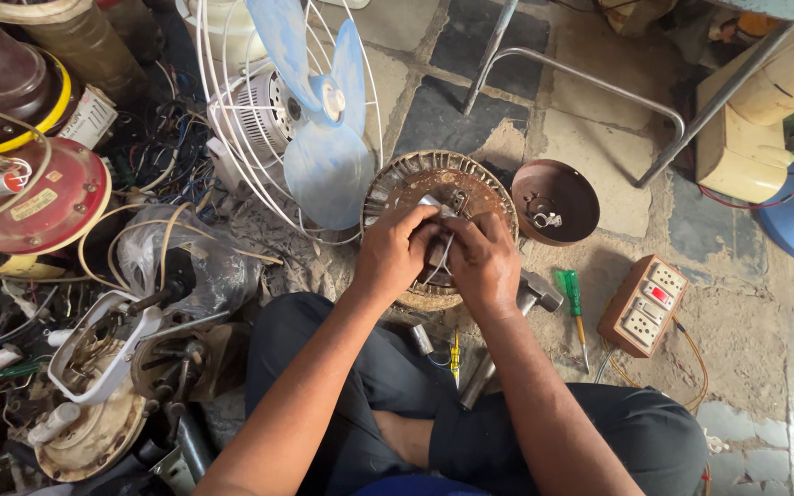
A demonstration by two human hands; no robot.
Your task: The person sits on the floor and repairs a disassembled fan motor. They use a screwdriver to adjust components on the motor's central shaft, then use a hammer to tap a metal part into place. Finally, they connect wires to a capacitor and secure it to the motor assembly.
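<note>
Taking the round, rusty fan motor point(440, 197) as the landmark: left of it and touching its rim leans a white wire fan guard point(259, 110) with pale blue blades point(323, 156). Over the motor's near half, both hands meet. The left hand point(392, 253) has its fingers curled and pressed onto a small shiny metal part point(434, 204) at the motor's centre; the right hand point(484, 266) closes its fingers around a dark, stubby piece beside that part, though what it pinches I cannot tell. The part lies just beyond the fingertips, away from the person, both hands about equally near. The motor lies flat, brown, ribbed at its edge. Right of it sits a brown bowl point(555, 202); near-right lie a hammer point(530, 294) and a green screwdriver point(573, 308).
</note>
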